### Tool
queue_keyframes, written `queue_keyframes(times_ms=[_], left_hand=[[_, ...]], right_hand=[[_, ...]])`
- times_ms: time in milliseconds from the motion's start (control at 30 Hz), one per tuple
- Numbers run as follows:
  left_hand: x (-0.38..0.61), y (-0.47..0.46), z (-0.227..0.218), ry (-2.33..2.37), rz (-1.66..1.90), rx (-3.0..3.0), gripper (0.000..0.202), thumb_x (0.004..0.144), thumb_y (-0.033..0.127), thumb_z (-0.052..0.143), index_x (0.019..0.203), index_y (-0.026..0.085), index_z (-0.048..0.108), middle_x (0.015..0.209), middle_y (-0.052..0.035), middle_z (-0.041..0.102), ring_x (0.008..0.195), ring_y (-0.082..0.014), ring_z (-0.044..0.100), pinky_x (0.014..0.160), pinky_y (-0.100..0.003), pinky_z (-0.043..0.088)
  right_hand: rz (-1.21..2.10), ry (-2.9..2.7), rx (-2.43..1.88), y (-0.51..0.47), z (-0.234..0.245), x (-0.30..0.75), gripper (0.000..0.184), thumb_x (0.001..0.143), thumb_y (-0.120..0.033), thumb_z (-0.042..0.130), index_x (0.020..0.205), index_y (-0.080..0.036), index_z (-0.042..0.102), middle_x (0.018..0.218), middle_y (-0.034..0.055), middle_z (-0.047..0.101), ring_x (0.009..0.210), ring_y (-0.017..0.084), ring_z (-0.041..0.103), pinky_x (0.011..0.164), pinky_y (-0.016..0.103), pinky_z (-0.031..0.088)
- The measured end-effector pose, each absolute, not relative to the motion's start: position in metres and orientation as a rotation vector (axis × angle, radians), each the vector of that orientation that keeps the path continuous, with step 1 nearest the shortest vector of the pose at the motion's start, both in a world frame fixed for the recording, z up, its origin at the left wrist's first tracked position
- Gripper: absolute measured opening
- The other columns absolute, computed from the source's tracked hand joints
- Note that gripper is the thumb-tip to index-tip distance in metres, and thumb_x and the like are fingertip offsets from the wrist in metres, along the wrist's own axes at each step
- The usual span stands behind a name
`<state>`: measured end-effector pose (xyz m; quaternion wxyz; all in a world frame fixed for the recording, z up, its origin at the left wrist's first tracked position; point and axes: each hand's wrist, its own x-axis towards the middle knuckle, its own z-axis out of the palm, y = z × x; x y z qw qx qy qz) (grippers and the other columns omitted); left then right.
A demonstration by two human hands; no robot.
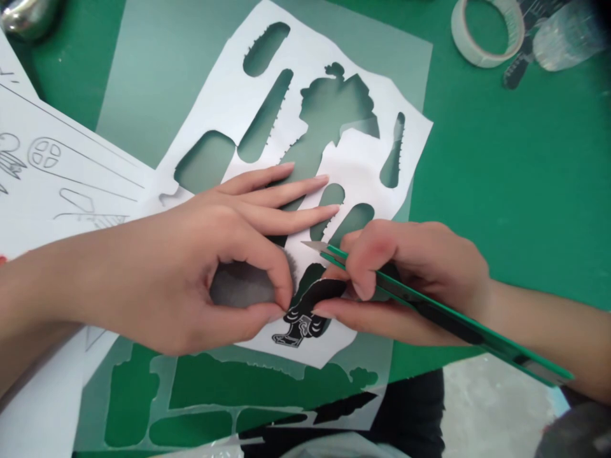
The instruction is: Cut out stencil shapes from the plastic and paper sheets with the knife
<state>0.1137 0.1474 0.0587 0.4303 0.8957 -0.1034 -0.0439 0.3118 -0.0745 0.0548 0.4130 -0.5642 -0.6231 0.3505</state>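
My left hand [191,267] lies over a white paper sheet [224,95] full of cut-out openings. Its thumb and forefinger pinch the edge of a small black paper cutout [317,294] with fine white lines, while the other fingers stretch flat across the sheet. In my right hand [424,273] is a green craft knife [449,324], its blade bare and pointing left above the paper. The right thumb and a fingertip also touch the cutout, which is lifted and bent. Part of the cutout is hidden by fingers.
Beneath the paper lies a translucent plastic sheet [143,83] with cut shapes at its near end, on a green table [515,191]. Drawings on white paper [95,172] cover the left side. A tape roll [496,58] and a clear plastic item [568,38] are at the far right.
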Motion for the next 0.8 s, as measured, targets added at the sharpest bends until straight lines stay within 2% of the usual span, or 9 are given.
queue_keyframes(times_ms=[100,233,400,600,733,800], left_hand=[[0.1142,0.1469,0.0584,-0.261,-0.123,2.237,0.024,0.108,0.035,0.068,0.099,0.039,0.089,0.183,0.0249,0.049,0.185,-0.0282,0.027,0.156,-0.046,0.012],[0.1150,0.1469,0.0596,-0.239,-0.131,2.250,0.032,0.111,0.035,0.059,0.097,0.036,0.088,0.183,0.0300,0.048,0.185,-0.0271,0.026,0.156,-0.036,0.010],[0.1163,0.1483,0.0613,-0.285,-0.154,2.225,0.029,0.110,0.032,0.065,0.097,0.038,0.089,0.184,0.0229,0.050,0.186,-0.0205,0.023,0.156,-0.036,0.006],[0.1119,0.1466,0.0605,-0.224,-0.145,2.223,0.036,0.113,0.036,0.057,0.095,0.036,0.088,0.179,0.0324,0.051,0.184,-0.0253,0.028,0.155,-0.033,0.005],[0.1121,0.1459,0.0603,-0.209,-0.159,2.223,0.039,0.114,0.036,0.053,0.094,0.036,0.088,0.179,0.0347,0.050,0.184,-0.0252,0.027,0.155,-0.034,0.006],[0.1131,0.1466,0.0608,-0.217,-0.160,2.229,0.038,0.114,0.035,0.054,0.094,0.035,0.087,0.178,0.0327,0.051,0.184,-0.0251,0.027,0.155,-0.035,0.007]], right_hand=[[0.876,-1.569,-1.416,-0.0748,0.0548,0.3115,0.041,0.105,-0.025,0.091,0.095,-0.027,0.051,0.081,-0.0107,0.079,0.061,0.005,0.068,0.058,0.018,0.051],[0.876,-1.565,-1.412,-0.0754,0.0548,0.3115,0.041,0.106,-0.023,0.090,0.095,-0.028,0.051,0.082,-0.0103,0.079,0.061,0.006,0.068,0.058,0.019,0.051],[0.857,-1.576,-1.418,-0.0756,0.0545,0.3120,0.040,0.106,-0.024,0.091,0.095,-0.028,0.052,0.084,-0.0095,0.080,0.062,0.006,0.069,0.058,0.020,0.051],[0.882,-1.567,-1.415,-0.0746,0.0530,0.3111,0.041,0.105,-0.024,0.091,0.095,-0.028,0.052,0.083,-0.0098,0.080,0.062,0.006,0.071,0.058,0.020,0.051],[0.876,-1.573,-1.407,-0.0742,0.0530,0.3115,0.041,0.105,-0.024,0.091,0.096,-0.028,0.051,0.083,-0.0096,0.080,0.062,0.007,0.071,0.058,0.021,0.051],[0.876,-1.577,-1.404,-0.0744,0.0538,0.3119,0.041,0.106,-0.024,0.091,0.096,-0.028,0.051,0.084,-0.0092,0.080,0.063,0.007,0.071,0.059,0.021,0.052]])
